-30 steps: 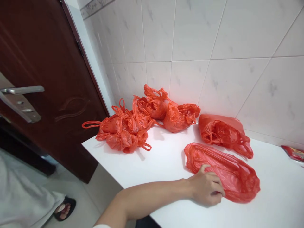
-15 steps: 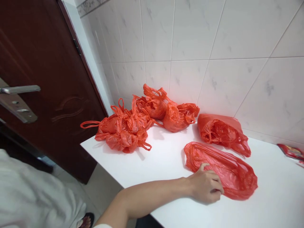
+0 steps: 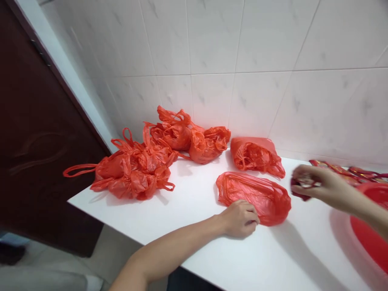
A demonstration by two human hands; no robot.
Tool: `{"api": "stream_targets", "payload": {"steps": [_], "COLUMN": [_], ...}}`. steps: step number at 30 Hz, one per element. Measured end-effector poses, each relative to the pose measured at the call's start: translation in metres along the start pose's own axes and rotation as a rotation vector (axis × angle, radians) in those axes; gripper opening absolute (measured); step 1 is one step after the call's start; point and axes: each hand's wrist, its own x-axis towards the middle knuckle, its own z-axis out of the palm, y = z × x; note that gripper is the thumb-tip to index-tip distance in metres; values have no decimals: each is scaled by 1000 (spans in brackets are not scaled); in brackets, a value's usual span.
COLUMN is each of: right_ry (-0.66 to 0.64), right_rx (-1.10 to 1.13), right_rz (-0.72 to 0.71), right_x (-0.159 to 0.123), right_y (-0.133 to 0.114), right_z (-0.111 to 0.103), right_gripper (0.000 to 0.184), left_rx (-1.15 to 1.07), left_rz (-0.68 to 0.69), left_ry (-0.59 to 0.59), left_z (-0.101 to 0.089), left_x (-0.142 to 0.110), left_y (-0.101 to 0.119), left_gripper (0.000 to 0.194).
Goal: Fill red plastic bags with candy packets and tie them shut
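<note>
Knotted red bags at the left, an open one at the middle, a hand with a small item at the right.
At the far left, a cluster of knotted bags looks filled and finished, though contents and exact count are hidden; beside it, fuller bags stand against the wall, their closure unclear. The left hand, fingers curled nearly closed, seems to pinch the near rim of the open bag, which lies spread on the white table, apparently unfilled and untied. Behind it sits a slack bag. The right hand, closed around a blurred dark-red item, is off the table. Shiny red packets remain unbagged, partly hidden; the red basin is cut off.
</note>
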Motion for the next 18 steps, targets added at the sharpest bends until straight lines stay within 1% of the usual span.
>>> {"api": "stream_targets", "payload": {"steps": [1, 3, 5, 7, 9, 12, 14, 16, 18], "right_ry": [-91, -153, -202, -254, -320, -368, -336, -259, -110], "right_rx": [31, -10, -62, -79, -66, -53, -59, -59, -60], "right_rz": [9, -71, -97, -90, -75, -65, -67, -57, -47], "right_x": [7, 24, 39, 47, 48, 40, 27, 9, -13], "right_y": [-4, -11, -14, -14, -12, -9, -4, 5, 17], "right_z": [12, 39, 60, 70, 71, 57, 37, 11, -18], "right_gripper": [33, 27, 20, 18, 24, 36, 36, 36, 37], "left_rx": [-8, -14, -11, -12, -20, -36, -50, -63, -73], "left_rz": [6, 7, -9, -21, -18, -4, 4, 5, 1], "left_ry": [6, 7, -3, -18, -23, -12, -4, -6, -8], "left_z": [-1, -2, -3, -3, -3, -3, -4, -5, -6], "left_x": [-1, -3, -4, -4, -4, -4, -4, -4, -4], "left_y": [0, 1, 1, 1, 0, 0, 0, 1, 2], "left_gripper": [16, 16, 17, 18, 19, 19, 19, 19, 19]}}
